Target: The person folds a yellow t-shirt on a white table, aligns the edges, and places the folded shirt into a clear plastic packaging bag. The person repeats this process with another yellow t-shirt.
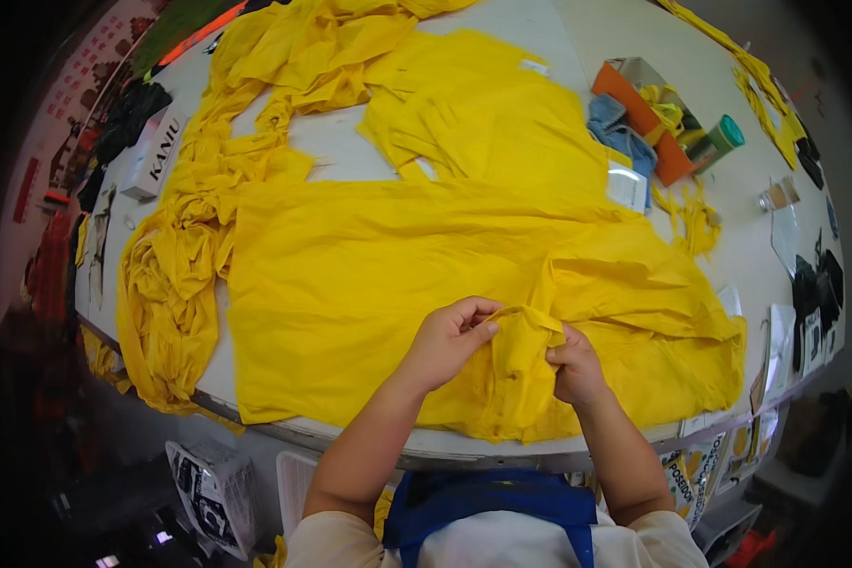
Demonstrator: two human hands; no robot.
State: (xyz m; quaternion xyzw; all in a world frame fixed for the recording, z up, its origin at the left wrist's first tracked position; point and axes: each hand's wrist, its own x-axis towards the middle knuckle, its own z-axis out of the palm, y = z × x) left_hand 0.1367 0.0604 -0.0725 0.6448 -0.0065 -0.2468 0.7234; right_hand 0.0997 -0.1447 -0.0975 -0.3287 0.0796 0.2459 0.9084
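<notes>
I see my left hand [450,339] and right hand [574,367] both pinching a raised fold of the yellow fabric [350,284] spread on the white table [341,151].

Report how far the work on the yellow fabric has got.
Done, it seems: a flat stack of yellow pieces lies at the table's far side. In hand: left hand and right hand pinch a fold in the spread yellow cloth. Left: a crumpled yellow heap alongside.
</notes>
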